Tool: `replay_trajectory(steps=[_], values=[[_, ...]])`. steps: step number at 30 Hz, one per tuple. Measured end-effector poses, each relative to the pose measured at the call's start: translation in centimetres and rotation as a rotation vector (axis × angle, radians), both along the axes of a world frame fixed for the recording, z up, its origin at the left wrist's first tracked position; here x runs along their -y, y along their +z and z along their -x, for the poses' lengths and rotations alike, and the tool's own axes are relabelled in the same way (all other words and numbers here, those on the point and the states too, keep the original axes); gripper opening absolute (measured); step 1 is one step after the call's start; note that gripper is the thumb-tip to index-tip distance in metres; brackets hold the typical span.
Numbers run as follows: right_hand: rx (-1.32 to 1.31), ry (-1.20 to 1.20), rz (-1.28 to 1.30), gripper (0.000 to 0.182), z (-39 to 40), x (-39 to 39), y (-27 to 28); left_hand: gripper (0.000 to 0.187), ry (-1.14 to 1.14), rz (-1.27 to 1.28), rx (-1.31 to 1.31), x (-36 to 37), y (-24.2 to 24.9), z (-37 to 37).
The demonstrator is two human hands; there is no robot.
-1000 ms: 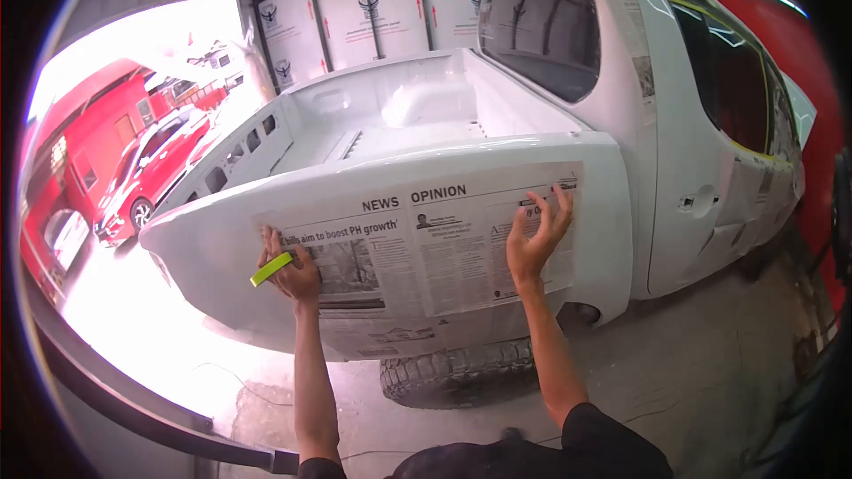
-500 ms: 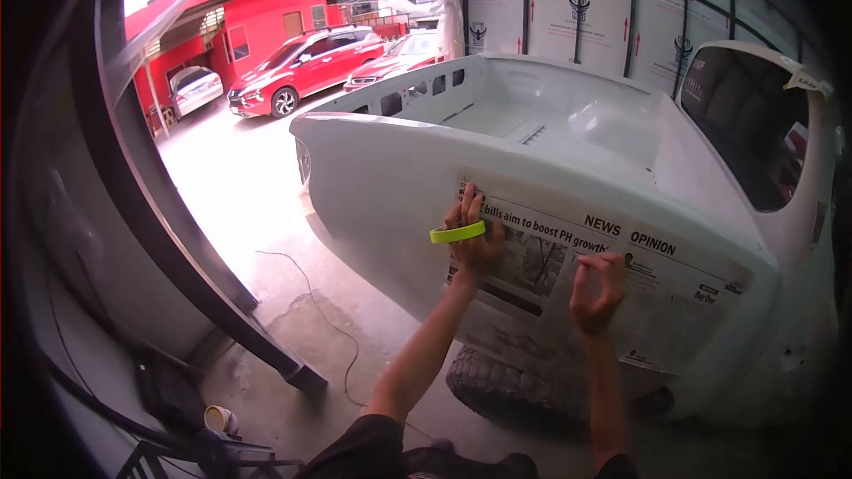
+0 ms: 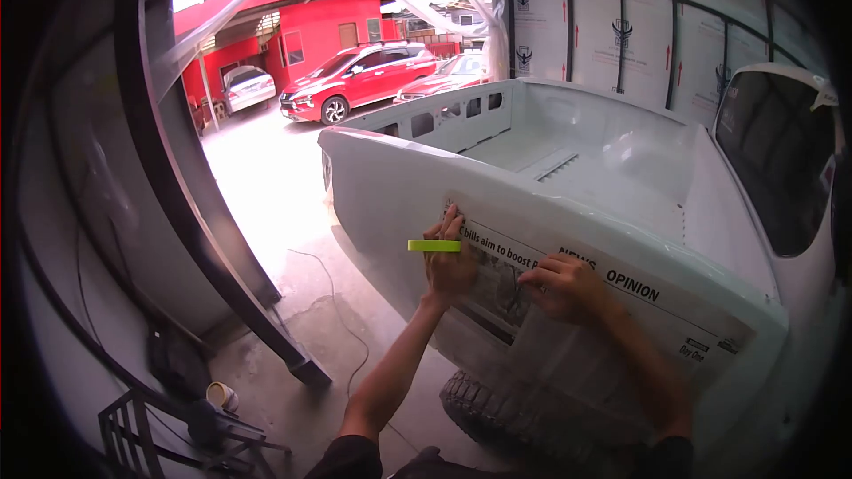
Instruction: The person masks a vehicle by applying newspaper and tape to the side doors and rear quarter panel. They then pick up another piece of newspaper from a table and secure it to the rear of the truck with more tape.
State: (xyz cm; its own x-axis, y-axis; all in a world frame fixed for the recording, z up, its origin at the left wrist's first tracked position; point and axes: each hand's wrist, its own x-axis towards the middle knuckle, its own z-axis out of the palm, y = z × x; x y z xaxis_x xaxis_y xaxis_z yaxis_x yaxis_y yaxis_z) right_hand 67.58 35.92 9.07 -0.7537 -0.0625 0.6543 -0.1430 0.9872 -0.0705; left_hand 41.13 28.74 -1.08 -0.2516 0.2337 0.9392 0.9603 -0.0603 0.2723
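Observation:
A newspaper sheet [image 3: 634,288] lies against the pale side panel [image 3: 390,173] of a truck bed. Near the sheet's upper left corner, my left hand [image 3: 448,262] presses on the paper, and a roll of yellow-green tape [image 3: 434,246] hangs around its fingers. My right hand [image 3: 568,288] is over the middle of the sheet, just below the headline, with thumb and fingers pinched together. Whatever that pinch holds, if anything, is too small to make out. Part of the printed picture and heading is hidden behind my right hand.
Below the panel is a tire [image 3: 475,408]. A dark post [image 3: 200,239] stands at left, near a metal frame [image 3: 142,421] and a small bucket [image 3: 222,396]. A cord [image 3: 342,306] runs over the floor. A red car [image 3: 359,80] is parked outside.
My right hand has moved left across the sheet, from the right of the headline toward my left hand. The left hand stays near the upper left corner. The camera view has shifted.

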Motion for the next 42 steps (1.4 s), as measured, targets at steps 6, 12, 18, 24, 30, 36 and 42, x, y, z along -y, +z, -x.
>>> replay_trajectory(steps=[6,12,18,24,30,36,42], values=[[-0.108,0.007,0.175,0.023,-0.7,0.3,0.3,0.018,-0.398,0.304,0.38,5.6,5.5,-2.6],[-0.104,0.162,0.523,0.04,-0.9,1.3,1.5,0.031,-0.823,0.725,0.284,8.2,11.3,-10.1],[-0.207,0.223,0.464,0.042,-1.2,0.0,2.2,0.022,-0.76,0.665,0.264,6.8,11.0,-10.5],[-0.219,0.232,0.44,0.04,-1.2,0.0,1.6,0.022,-0.686,0.636,0.268,6.1,10.1,-10.0],[-0.253,0.039,0.212,0.046,-1.3,1.4,1.7,0.02,-0.646,0.637,0.249,5.8,9.4,-10.3],[-0.339,-0.004,-0.026,0.038,-0.7,1.2,0.7,0.026,-0.628,0.62,0.353,5.8,10.1,-11.5],[-0.399,0.062,-0.054,0.029,-0.8,0.9,1.0,0.032,-0.61,0.639,0.376,5.4,9.6,-11.6]])
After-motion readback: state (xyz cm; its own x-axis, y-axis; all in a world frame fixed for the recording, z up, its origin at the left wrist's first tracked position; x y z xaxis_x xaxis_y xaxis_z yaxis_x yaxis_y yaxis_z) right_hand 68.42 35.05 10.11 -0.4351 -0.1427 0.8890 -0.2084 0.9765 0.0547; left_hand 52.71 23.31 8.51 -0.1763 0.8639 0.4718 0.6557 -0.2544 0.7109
